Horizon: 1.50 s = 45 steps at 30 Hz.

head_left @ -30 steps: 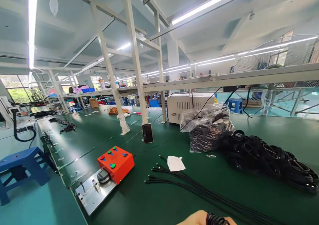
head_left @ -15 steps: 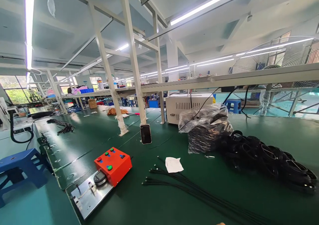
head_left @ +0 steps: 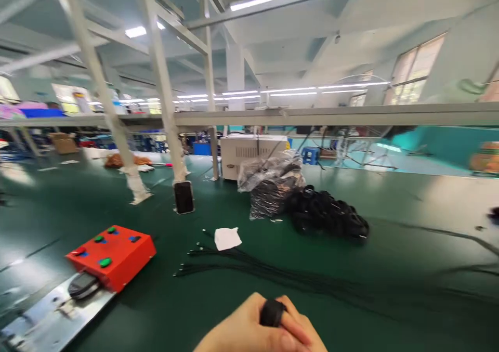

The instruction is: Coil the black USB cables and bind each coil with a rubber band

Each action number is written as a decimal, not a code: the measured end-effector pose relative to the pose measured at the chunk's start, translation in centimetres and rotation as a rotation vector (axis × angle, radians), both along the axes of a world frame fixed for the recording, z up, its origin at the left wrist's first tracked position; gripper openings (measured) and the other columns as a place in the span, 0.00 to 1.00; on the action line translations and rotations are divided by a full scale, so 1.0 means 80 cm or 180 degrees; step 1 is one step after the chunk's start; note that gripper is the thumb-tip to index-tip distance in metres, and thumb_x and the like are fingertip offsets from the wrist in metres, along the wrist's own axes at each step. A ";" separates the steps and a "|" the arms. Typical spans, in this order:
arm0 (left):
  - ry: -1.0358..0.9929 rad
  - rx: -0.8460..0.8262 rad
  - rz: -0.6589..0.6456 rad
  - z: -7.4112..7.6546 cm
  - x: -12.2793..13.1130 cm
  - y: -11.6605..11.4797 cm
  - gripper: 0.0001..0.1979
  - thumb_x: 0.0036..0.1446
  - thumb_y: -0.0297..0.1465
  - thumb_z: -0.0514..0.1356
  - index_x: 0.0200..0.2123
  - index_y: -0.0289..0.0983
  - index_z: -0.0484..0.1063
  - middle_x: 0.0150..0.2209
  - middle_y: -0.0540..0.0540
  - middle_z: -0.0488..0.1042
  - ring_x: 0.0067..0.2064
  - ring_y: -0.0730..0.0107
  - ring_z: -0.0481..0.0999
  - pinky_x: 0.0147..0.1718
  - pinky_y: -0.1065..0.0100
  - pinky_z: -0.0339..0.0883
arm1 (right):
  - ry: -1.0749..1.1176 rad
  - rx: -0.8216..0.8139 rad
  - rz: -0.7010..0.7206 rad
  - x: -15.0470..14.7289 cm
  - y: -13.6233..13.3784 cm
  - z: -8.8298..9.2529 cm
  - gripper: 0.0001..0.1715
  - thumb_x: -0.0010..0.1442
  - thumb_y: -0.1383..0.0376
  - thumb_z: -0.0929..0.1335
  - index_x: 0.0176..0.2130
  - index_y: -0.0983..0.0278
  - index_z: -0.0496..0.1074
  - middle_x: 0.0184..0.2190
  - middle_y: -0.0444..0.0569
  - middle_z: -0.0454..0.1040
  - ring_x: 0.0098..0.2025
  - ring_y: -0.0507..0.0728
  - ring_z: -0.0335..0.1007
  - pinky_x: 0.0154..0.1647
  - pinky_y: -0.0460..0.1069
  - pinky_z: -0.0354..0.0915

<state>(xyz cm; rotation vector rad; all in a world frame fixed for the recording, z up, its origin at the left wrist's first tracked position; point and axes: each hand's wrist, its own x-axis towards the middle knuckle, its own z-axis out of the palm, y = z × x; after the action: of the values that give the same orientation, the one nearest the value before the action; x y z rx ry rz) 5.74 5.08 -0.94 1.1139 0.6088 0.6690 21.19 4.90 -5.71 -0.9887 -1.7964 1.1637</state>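
Observation:
My two hands meet at the bottom edge of the view, pressed together. My left hand (head_left: 234, 331) and my right hand (head_left: 306, 334) are both closed around a small black cable coil (head_left: 272, 313). Only the coil's top shows between the fingers. Just beyond my hands, several long black cables (head_left: 273, 274) lie stretched across the green table (head_left: 390, 206), their plug ends pointing left. A crumpled white paper (head_left: 227, 237) rests near those ends.
An orange-red button box (head_left: 113, 256) sits on a metal plate with a gauge (head_left: 47, 310) at left. Behind stand a phone (head_left: 183, 197), a plastic bag of black cables (head_left: 268, 185), a heap of black coils (head_left: 327, 217), a white machine (head_left: 249, 154) and white frame posts (head_left: 163, 97).
The view has swung to the right and is blurred. My hands, out of sight half a second ago, have risen into the bottom of the picture with the black coil.

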 end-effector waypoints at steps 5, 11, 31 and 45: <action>-0.0204 -0.0060 0.0293 0.008 0.013 0.006 0.25 0.35 0.46 0.73 0.29 0.29 0.81 0.22 0.39 0.80 0.22 0.64 0.78 0.22 0.71 0.68 | 0.0231 0.0146 -0.0074 -0.007 0.003 0.005 0.17 0.57 0.50 0.63 0.35 0.60 0.57 0.20 0.39 0.62 0.22 0.50 0.59 0.23 0.45 0.57; 0.0001 0.0327 0.1482 0.007 0.010 0.019 0.18 0.53 0.45 0.64 0.32 0.34 0.80 0.22 0.48 0.78 0.24 0.75 0.74 0.27 0.75 0.69 | 0.0458 -0.0023 -0.0514 0.000 0.012 0.021 0.24 0.64 0.44 0.56 0.37 0.62 0.61 0.22 0.42 0.63 0.20 0.50 0.57 0.20 0.46 0.56; 0.0475 0.1171 0.1106 -0.010 0.015 0.011 0.21 0.65 0.44 0.48 0.57 0.47 0.65 0.63 0.46 0.65 0.62 0.58 0.64 0.61 0.56 0.56 | 0.1281 -0.1246 -0.0340 -0.022 -0.001 0.021 0.35 0.57 0.34 0.56 0.40 0.62 0.57 0.16 0.32 0.57 0.09 0.43 0.44 0.11 0.41 0.44; 0.0550 0.0888 0.1614 0.002 0.037 -0.015 0.15 0.62 0.45 0.53 0.45 0.43 0.66 0.51 0.44 0.75 0.39 0.65 0.78 0.41 0.64 0.71 | 0.0669 -0.1052 -0.0547 -0.031 -0.009 0.024 0.28 0.65 0.43 0.54 0.44 0.63 0.61 0.19 0.36 0.58 0.14 0.46 0.50 0.15 0.42 0.52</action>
<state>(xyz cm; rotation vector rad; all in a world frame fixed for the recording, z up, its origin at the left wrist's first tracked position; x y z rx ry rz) 8.74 3.91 -0.76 1.2957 0.9844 1.1264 18.68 4.22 -3.82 -1.1365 -1.3532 1.4251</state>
